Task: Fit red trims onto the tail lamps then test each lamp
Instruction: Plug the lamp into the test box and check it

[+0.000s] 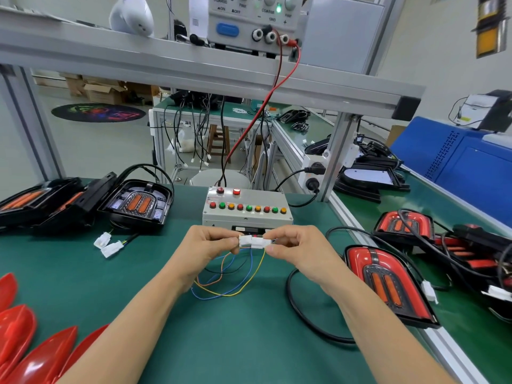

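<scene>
Behind the hands, a grey button box (247, 207) sits; red trims (33, 353) lie near left. Left hand (206, 249) and right hand (297, 250) pinch joined white plugs (254, 241).

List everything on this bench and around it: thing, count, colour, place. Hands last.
white connectors: two, held together, centre
loose wires: blue, yellow, orange, black, below the connectors
test box: one, grey, coloured buttons, behind the hands
tail lamp with trim: one, red, right
untrimmed lamps: several, black with orange, left
finished lamps: several, red, far right
red trims: several, lower left
spare connectors: two, white, left
power supply: one, grey, shelf
green mat: benchtop
left hand: pinches one connector
right hand: pinches the other
</scene>
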